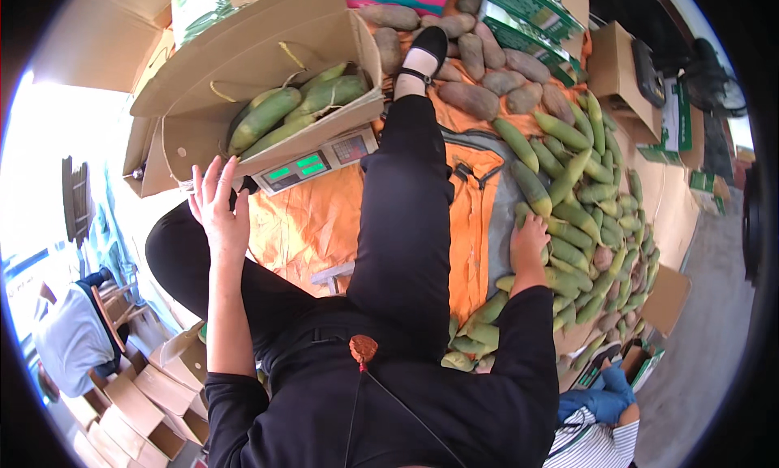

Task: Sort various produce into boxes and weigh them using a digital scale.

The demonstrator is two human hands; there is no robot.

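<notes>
An open cardboard box (182, 147) stands tilted on a scale (312, 166) with lit green digits. Several green radishes (272, 119) lie inside it. My left hand (221, 212) is open by the box's near left corner, its fingers spread and holding nothing. Over on the right, my right hand (530, 242) reaches into a big pile of green radishes (578, 218). Its fingers curl over one green radish (520, 211) at the pile's left edge. Part of that radish is hidden under the hand.
Brownish-purple roots (471, 99) lie beyond my outstretched foot (423, 60), on an orange sheet (304, 224). Empty-looking cardboard boxes (142, 403) crowd the lower left. Green printed cartons (531, 30) stand at the back. Another person (596, 431) is at the lower right.
</notes>
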